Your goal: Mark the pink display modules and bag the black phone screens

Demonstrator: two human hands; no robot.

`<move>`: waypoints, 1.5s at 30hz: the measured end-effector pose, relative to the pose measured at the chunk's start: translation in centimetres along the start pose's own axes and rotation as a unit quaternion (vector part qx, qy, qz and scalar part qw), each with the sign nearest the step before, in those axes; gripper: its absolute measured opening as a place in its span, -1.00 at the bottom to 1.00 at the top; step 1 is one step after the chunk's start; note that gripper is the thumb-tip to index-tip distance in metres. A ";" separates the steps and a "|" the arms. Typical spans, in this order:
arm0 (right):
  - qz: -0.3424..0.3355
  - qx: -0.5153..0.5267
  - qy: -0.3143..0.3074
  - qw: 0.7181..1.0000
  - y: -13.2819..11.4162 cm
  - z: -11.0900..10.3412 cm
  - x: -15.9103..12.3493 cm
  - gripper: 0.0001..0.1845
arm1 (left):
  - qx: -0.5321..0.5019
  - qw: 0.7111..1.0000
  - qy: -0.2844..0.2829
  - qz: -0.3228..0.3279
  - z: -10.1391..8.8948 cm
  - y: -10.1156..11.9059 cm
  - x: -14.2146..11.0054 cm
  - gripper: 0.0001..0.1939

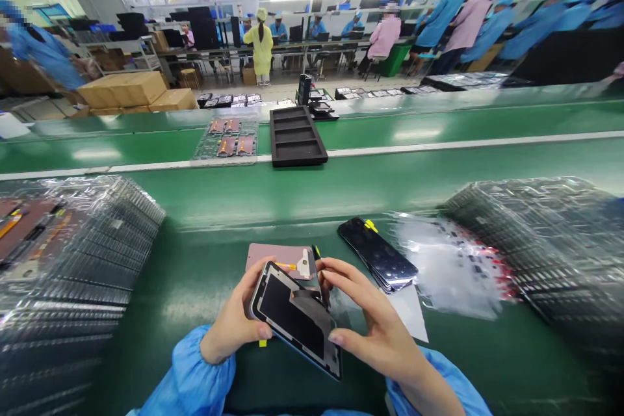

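Note:
My left hand (pixel 238 318) is closed around the left end of a phone housing (pixel 287 305), tilted over the bench. Its upward side shows a black panel with a grey border. My right hand (pixel 365 318) is at the housing's right end, thumb against its edge. The bent fingers of this hand grip a slim dark piece (pixel 321 279), whose exact kind I cannot make out. Behind the housing lies a phone screen panel (pixel 273 253), pinkish-brown with an orange and white flex cable. To the right, black glossy phone screens (pixel 377 253) with a yellow tab lie stacked.
Tall stacks of clear plastic trays stand at the left (pixel 112 227) and right (pixel 531 221). Clear plastic bags (pixel 443 266) and white paper (pixel 408 312) lie to the right. A black compartment tray (pixel 297 136) and a clear tray of panels (pixel 229 140) are farther back. People work beyond.

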State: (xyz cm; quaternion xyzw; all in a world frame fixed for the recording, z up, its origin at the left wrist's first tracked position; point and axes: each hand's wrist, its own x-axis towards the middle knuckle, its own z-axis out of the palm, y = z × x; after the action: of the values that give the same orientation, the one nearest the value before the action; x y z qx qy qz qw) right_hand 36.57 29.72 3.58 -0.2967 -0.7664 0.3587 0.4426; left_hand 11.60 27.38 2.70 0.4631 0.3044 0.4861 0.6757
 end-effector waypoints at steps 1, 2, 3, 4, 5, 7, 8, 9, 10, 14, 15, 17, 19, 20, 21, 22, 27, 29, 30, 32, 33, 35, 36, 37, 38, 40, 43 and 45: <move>-0.003 -0.009 -0.003 1.000 -0.1 0.0 0.1 -0.36 | 0.001 1.000 -0.001 0.002 0.1 0.0 0.0 -0.08; -0.006 -0.017 -0.007 1.000 -0.2 0.1 0.1 -0.36 | 0.004 1.000 0.001 0.003 0.2 -0.1 0.0 -0.07; -0.009 -0.025 -0.011 1.000 -0.3 0.2 0.0 -0.36 | 0.007 1.000 0.004 0.003 0.3 -0.1 0.0 -0.07; -0.012 -0.034 -0.017 0.999 -0.4 0.4 0.0 -0.35 | 0.010 1.000 0.008 0.003 0.4 -0.1 0.0 -0.08; -0.014 -0.045 -0.022 0.999 -0.5 0.6 -0.1 -0.34 | 0.014 1.000 0.012 0.004 0.6 -0.2 0.0 -0.08; -0.020 -0.075 -0.033 0.996 -0.6 1.1 -0.4 -0.30 | 0.017 1.000 0.018 0.006 0.9 -0.2 0.0 -0.10; -0.023 -0.091 -0.038 0.995 -0.7 1.4 -0.5 -0.28 | 0.016 1.000 0.019 0.006 1.0 -0.3 0.0 -0.10; -0.028 -0.106 -0.042 0.993 -0.7 1.7 -0.5 -0.27 | 0.016 1.000 0.018 0.006 1.2 -0.3 0.0 -0.10; -0.031 -0.119 -0.045 0.991 -0.8 2.0 -0.5 -0.26 | 0.015 1.000 0.018 0.006 1.3 -0.4 0.0 -0.10; -0.038 -0.148 -0.047 0.987 -0.7 2.8 -0.5 -0.27 | 0.001 1.000 0.015 0.004 1.5 -0.6 0.0 -0.08; -0.035 -0.151 -0.049 0.987 -0.7 2.9 -0.6 -0.27 | -0.003 1.000 0.014 0.002 1.5 -0.6 0.0 -0.08; -0.031 -0.154 -0.054 0.986 -0.6 3.0 -0.7 -0.26 | -0.006 1.000 0.011 -0.001 1.5 -0.7 -0.1 -0.07; -0.029 -0.155 -0.060 0.986 -0.5 2.9 -0.8 -0.25 | -0.007 1.000 0.011 -0.001 1.5 -0.8 -0.1 -0.08; -0.029 -0.156 -0.061 0.985 -0.5 2.9 -0.9 -0.25 | -0.007 1.000 0.011 -0.002 1.5 -0.8 -0.1 -0.08; -0.029 -0.159 -0.062 0.985 -0.5 2.9 -0.9 -0.25 | -0.006 1.000 0.011 -0.003 1.5 -0.8 -0.1 -0.08; -0.030 -0.162 -0.063 0.984 -0.5 2.9 -0.9 -0.25 | -0.006 1.000 0.012 -0.004 1.5 -0.9 -0.1 -0.08; -0.049 -0.174 -0.062 0.982 -0.5 3.0 -0.8 -0.27 | -0.005 1.000 0.010 -0.003 1.5 -0.9 -0.1 -0.06; -0.053 -0.184 -0.064 0.979 -0.7 3.0 -0.7 -0.30 | -0.001 1.000 0.007 0.002 1.5 -0.9 -0.1 -0.06; -0.054 -0.190 -0.066 0.978 -0.7 3.0 -0.7 -0.33 | 0.001 1.000 0.004 0.005 1.5 -0.9 -0.1 -0.06; -0.058 -0.202 -0.069 0.975 -0.9 2.9 -0.6 -0.38 | 0.008 1.000 0.000 0.008 1.4 -1.0 -0.1 -0.06; -0.061 -0.206 -0.070 0.974 -1.0 2.9 -0.6 -0.40 | 0.014 1.000 0.000 0.008 1.4 -1.0 -0.1 -0.06; -0.069 -0.211 -0.072 0.972 -1.0 2.9 -0.6 -0.40 | 0.028 1.000 0.003 0.005 1.4 -1.1 -0.2 -0.05; -0.073 -0.214 -0.072 0.971 -1.1 2.9 -0.6 -0.40 | 0.035 0.999 0.003 0.005 1.4 -1.1 -0.2 -0.05; -0.076 -0.216 -0.072 0.971 -1.1 2.9 -0.7 -0.40 | 0.040 0.999 0.004 0.006 1.4 -1.0 -0.2 -0.05; -0.078 -0.218 -0.072 0.970 -1.1 2.9 -0.7 -0.40 | 0.046 0.999 0.002 0.008 1.4 -1.0 -0.2 -0.05; -0.083 -0.220 -0.071 0.969 -1.1 2.9 -0.7 -0.40 | 0.055 0.998 0.000 0.008 1.4 -0.9 -0.3 -0.06; -0.086 -0.220 -0.071 0.969 -1.0 3.0 -0.8 -0.41 | 0.067 0.998 -0.001 0.007 1.4 -0.8 -0.3 -0.07; -0.087 -0.222 -0.071 0.969 -1.0 3.0 -0.7 -0.41 | 0.073 0.997 0.000 0.008 1.4 -0.7 -0.4 -0.08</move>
State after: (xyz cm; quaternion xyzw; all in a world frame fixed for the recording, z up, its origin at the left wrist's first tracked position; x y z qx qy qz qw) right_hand 34.09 27.72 2.99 -0.2932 -0.8791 0.1601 0.3400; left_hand 12.95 26.53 2.56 0.5136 0.3352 0.4684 0.6359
